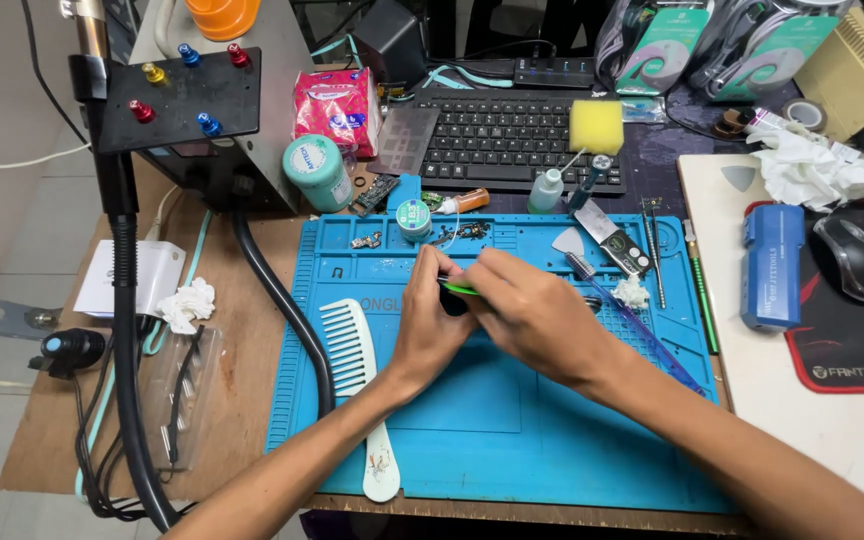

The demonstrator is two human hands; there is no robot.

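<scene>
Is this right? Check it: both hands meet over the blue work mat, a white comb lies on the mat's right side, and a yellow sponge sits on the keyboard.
Not quite. In the head view the white comb lies on the left side of the blue work mat, not the right. The rest holds: the left hand and right hand meet over the mat, and the yellow sponge sits on the keyboard.

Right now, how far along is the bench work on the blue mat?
Done: tools are laid out and small loose parts sit along the top edge of the blue mat. In hand: both hands meet mid-mat, left hand and right hand, over a small dark piece, with a thin green tool between them. Left: cannot tell; the piece is mostly hidden, and the parts at the mat's top edge are not fitted.
</scene>
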